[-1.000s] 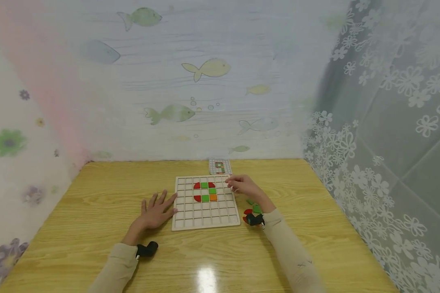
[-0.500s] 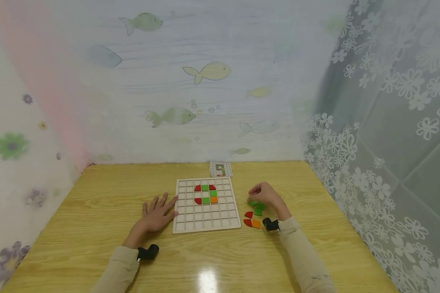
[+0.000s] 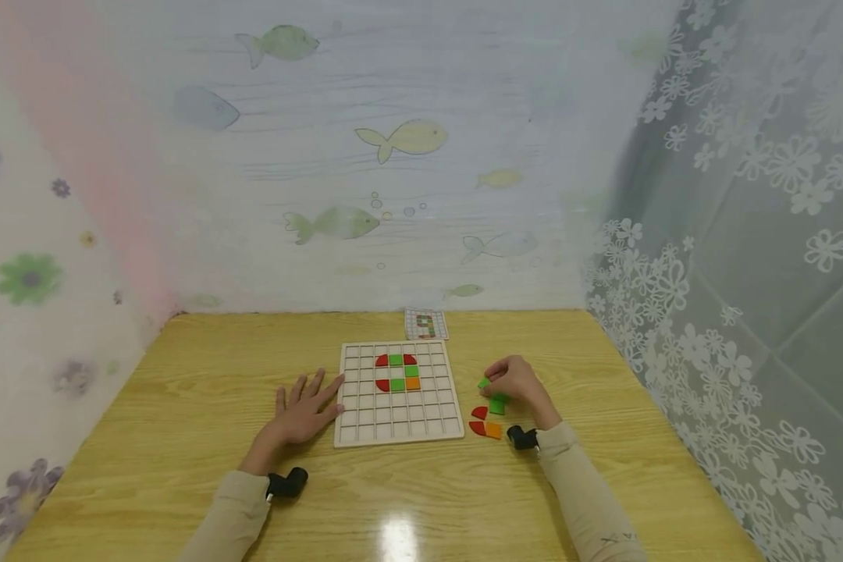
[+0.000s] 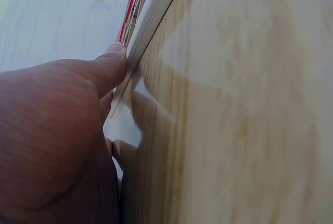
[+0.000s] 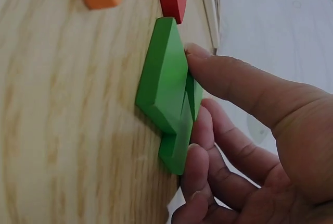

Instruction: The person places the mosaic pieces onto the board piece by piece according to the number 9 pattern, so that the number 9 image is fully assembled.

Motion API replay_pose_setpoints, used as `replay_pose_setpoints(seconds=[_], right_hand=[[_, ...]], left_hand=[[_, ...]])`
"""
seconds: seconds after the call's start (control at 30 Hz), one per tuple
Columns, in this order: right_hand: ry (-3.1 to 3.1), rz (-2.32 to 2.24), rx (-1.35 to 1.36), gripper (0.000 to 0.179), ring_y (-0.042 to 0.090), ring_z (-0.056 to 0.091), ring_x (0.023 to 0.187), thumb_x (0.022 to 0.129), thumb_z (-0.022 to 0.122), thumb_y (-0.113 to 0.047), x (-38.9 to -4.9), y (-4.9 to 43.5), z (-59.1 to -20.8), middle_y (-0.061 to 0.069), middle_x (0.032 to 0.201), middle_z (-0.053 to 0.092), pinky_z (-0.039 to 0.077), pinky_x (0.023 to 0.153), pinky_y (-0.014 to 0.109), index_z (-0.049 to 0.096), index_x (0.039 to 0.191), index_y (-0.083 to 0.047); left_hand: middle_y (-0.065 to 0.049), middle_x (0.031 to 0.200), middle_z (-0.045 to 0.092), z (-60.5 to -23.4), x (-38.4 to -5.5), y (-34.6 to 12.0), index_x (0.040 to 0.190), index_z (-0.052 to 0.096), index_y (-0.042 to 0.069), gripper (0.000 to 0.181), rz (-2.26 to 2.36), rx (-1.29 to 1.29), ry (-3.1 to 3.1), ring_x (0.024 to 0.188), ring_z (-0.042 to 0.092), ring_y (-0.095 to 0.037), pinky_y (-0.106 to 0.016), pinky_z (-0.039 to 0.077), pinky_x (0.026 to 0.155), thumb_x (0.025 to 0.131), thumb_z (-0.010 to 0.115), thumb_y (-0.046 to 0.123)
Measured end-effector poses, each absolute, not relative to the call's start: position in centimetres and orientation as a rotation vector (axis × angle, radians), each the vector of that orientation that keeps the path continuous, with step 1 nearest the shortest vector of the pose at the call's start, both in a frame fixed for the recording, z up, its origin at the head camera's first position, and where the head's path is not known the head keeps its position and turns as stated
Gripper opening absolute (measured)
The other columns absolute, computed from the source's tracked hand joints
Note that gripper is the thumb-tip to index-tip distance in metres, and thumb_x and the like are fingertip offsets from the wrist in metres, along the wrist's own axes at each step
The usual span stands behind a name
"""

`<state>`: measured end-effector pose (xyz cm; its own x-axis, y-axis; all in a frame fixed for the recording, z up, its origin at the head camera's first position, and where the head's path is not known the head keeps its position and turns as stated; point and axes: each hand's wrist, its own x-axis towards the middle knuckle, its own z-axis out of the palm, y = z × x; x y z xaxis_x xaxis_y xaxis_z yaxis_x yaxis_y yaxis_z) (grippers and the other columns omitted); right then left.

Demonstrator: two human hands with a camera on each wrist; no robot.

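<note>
A pale wooden grid board point(image 3: 400, 429) lies on the table, with red, green and orange tiles set in a ring in its upper middle. Fingers spread, my left hand point(image 3: 300, 410) rests on the table with its thumb and index fingertip at the board's left edge; in the left wrist view the thumb point(image 4: 112, 67) touches that edge. To the right of the board, my right hand point(image 3: 520, 382) pinches a green tile point(image 3: 484, 383) between thumb and fingers. Close under it lie other green tiles point(image 5: 164, 73), partly covered by the hand in the head view.
Two red quarter-round tiles point(image 3: 478, 428) and an orange square tile point(image 3: 493, 431) lie on the table near the right wrist. A printed pattern card point(image 3: 426, 324) sits behind the board. Patterned cloth point(image 3: 407, 257) hangs at the table's back edge.
My right hand has moved from the board's upper right corner out to the green tiles and now pinches one. The left hand has stayed at the board's edge.
</note>
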<state>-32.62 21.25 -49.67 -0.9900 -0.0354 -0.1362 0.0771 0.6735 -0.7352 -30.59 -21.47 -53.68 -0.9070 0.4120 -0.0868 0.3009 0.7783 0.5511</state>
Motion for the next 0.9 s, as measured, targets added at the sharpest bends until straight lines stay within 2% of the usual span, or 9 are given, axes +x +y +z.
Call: replay_pose_setpoints(seconds=[0.1, 0.3, 0.5, 0.7, 0.9], right_hand=[[2.749, -1.238, 0.059, 0.032, 0.025, 0.067, 0.089, 0.08, 0.086, -0.009, -32.6, 21.5, -49.8, 0.016, 0.099, 0.072, 0.057, 0.077, 0.035, 0.073, 0.106, 0.004], [2.758, -1.247, 0.039, 0.031, 0.024, 0.067, 0.086, 0.079, 0.087, -0.009, -32.7, 21.8, -50.1, 0.016, 0.096, 0.072, 0.057, 0.076, 0.035, 0.074, 0.103, 0.005], [2.769, -1.252, 0.042, 0.03, 0.021, 0.065, 0.084, 0.078, 0.088, -0.009, -32.9, 22.2, -50.5, 0.013, 0.094, 0.071, 0.056, 0.073, 0.032, 0.075, 0.102, 0.004], [2.753, -1.286, 0.028, 0.029, 0.022, 0.065, 0.086, 0.078, 0.088, -0.009, -32.7, 22.3, -50.5, 0.015, 0.096, 0.071, 0.056, 0.076, 0.035, 0.077, 0.102, 0.004], [2.749, -1.294, 0.007, 0.03, 0.023, 0.065, 0.089, 0.079, 0.088, -0.01, -32.6, 22.2, -50.6, 0.016, 0.1, 0.071, 0.056, 0.078, 0.038, 0.077, 0.104, 0.003]], left_hand=[[-0.024, 0.169, 0.002, -53.3, -30.6, -21.4, 0.164, 0.024, 0.018, 0.066, 0.832, 0.571, 2.758, 0.151, -0.008, -0.055, -0.075, -0.017, 0.11, 0.108, 0.045, 0.046], [-0.024, 0.169, 0.003, -53.7, -30.7, -21.4, 0.164, 0.025, 0.021, 0.067, 0.858, 0.603, 2.765, 0.151, -0.007, -0.055, -0.074, -0.018, 0.11, 0.107, 0.044, 0.051], [-0.022, 0.17, 0.003, -54.5, -31.0, -21.2, 0.164, 0.023, 0.021, 0.068, 0.816, 0.585, 2.784, 0.152, -0.007, -0.053, -0.073, -0.018, 0.111, 0.107, 0.042, 0.052], [-0.02, 0.17, 0.002, -55.0, -31.3, -21.4, 0.164, 0.023, 0.024, 0.069, 0.82, 0.593, 2.789, 0.153, -0.009, -0.052, -0.073, -0.019, 0.11, 0.106, 0.041, 0.056], [-0.022, 0.17, 0.004, -55.2, -31.3, -21.5, 0.163, 0.025, 0.021, 0.066, 0.815, 0.583, 2.812, 0.152, -0.006, -0.053, -0.074, -0.017, 0.111, 0.107, 0.044, 0.05]])
